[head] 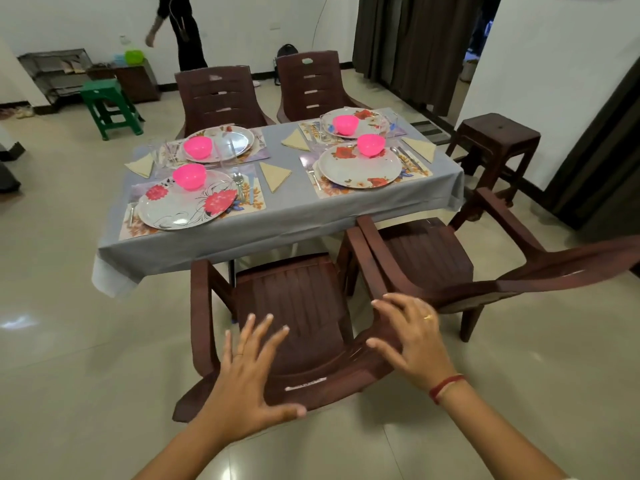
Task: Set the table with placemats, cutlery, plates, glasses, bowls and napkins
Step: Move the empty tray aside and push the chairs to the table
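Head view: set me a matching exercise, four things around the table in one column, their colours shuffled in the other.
Things:
1. bowls
2. tablecloth
3. napkins
4. chairs

Colours:
A. brown
B. pale yellow
C. pink
D. grey

Pairs: 1-C, 2-D, 3-B, 4-A
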